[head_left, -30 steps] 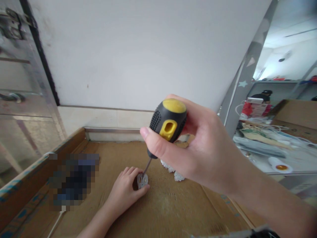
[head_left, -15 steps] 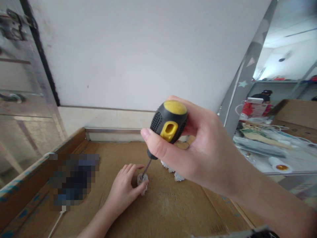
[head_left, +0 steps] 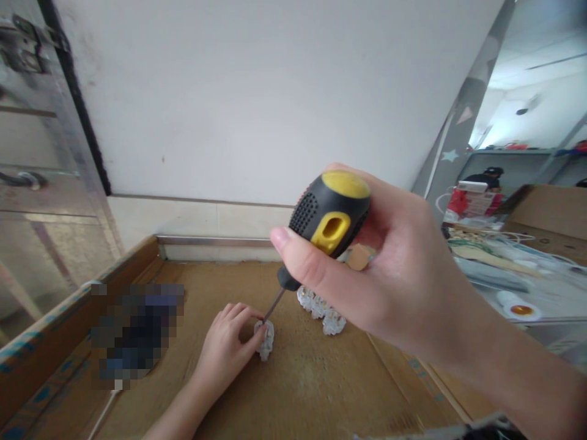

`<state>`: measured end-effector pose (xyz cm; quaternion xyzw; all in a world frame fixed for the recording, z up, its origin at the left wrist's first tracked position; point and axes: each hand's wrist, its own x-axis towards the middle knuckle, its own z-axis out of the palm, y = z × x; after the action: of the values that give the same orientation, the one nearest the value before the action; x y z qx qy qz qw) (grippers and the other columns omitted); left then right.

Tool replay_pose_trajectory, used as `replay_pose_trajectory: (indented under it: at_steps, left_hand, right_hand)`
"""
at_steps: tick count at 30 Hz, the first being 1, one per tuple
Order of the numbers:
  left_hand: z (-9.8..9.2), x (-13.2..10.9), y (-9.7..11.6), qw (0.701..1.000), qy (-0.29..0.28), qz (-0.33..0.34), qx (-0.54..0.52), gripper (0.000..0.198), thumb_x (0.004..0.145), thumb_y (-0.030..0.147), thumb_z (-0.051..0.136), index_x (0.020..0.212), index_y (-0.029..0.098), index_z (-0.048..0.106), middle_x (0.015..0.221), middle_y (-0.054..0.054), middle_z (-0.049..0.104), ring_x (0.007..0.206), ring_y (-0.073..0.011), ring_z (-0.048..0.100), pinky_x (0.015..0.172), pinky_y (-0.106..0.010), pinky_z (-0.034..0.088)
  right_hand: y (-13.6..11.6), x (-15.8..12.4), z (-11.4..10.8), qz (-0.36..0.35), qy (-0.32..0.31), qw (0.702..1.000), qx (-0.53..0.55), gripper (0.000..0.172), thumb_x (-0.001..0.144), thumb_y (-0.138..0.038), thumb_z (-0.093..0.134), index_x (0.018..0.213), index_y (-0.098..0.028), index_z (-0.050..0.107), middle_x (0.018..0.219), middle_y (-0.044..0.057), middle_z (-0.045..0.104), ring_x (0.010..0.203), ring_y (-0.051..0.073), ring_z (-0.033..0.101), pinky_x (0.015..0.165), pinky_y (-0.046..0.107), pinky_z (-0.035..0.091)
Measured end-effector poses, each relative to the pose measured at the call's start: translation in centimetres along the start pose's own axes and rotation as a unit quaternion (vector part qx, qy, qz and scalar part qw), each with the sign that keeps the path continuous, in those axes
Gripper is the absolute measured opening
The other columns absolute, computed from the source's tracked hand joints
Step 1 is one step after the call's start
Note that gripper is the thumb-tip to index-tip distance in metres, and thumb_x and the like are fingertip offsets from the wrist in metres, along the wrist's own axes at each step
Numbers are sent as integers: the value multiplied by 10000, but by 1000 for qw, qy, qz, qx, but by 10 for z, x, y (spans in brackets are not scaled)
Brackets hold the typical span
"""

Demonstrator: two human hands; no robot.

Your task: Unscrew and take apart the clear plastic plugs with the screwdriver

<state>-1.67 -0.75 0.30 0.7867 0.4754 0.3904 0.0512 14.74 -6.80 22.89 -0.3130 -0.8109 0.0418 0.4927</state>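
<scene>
My right hand [head_left: 389,256] is wrapped round the black and yellow handle of a stubby screwdriver [head_left: 328,214]. Its thin metal shaft slants down to the left, and the tip meets the upper end of a small clear plastic piece [head_left: 266,342] lying on the cardboard. The thumb and index finger of my left hand [head_left: 232,339] are closed at that upper end, against the piece and beside the tip. Whatever sits under the tip is too small to make out. Right of it, several similar clear plastic pieces [head_left: 317,305] lie grouped, partly behind my right hand.
A cardboard sheet [head_left: 293,391] covers the work surface, with a raised cardboard edge [head_left: 82,318] on the left. A blurred-out dark object [head_left: 142,336] with a white cable lies there. A white panel [head_left: 257,104] stands behind. At right, a cluttered table [head_left: 495,263] and a person [head_left: 488,178] appear.
My right hand and the screwdriver handle have shifted right and slightly up, so the shaft leans more. My left thumb has moved up toward the tip, showing more of the clear piece.
</scene>
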Motion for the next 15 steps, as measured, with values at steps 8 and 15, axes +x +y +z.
replay_pose_trajectory:
  at_steps: [8,15]
  left_hand:
    - [-1,0,1,1000,3,-6,1,137,796,309,543,837,229,647,878,-48,671,837,-239,606,758,-380,488]
    - [-2,2,4,999,-38,-18,-4,136,825,291,523,809,217,635,849,-49,658,825,-237,586,738,-363,459]
  right_hand:
    - [-2,-1,2,-2,3,1000,-8,204,761,-289,621,647,-231,462,578,-107,466,512,50,468,447,160,415]
    - [0,0,-1,4,12,1000,-8,235,758,-309,620,630,-227,441,571,-89,445,499,74,475,434,198,427]
